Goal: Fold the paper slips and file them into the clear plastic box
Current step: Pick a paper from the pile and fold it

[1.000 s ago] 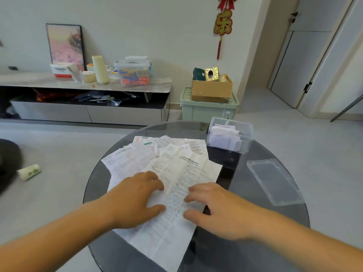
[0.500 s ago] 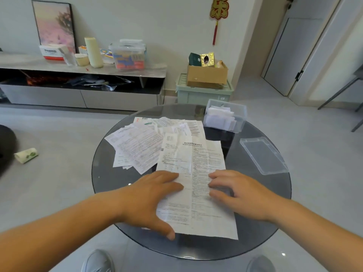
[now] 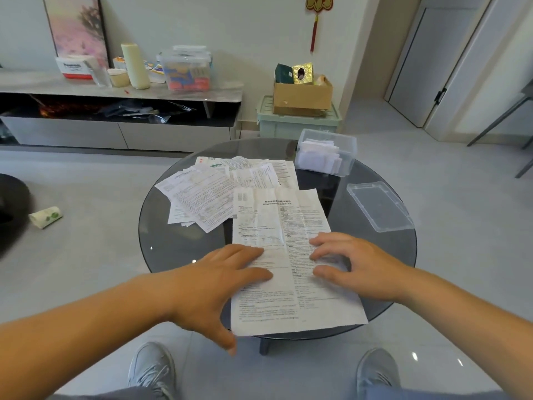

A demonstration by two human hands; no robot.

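Lying creased, the printed sheet (image 3: 284, 226) spreads flat.

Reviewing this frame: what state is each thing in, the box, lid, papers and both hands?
Clear plastic box: open, partly filled with folded slips.
Lid: off, lying on the glass table beside the box.
Large sheet: unfolded, creased, flat on the table.
Paper pile: unfolded, loosely overlapping.
Left hand: spread, pressing the large sheet.
Right hand: fingers bent, tips on the large sheet.

Your big paper (image 3: 284, 255) lies in front on the table (image 3: 178, 249). Behind it is the paper pile (image 3: 219, 186). The box (image 3: 327, 153) and lid (image 3: 379, 206) sit to the right.
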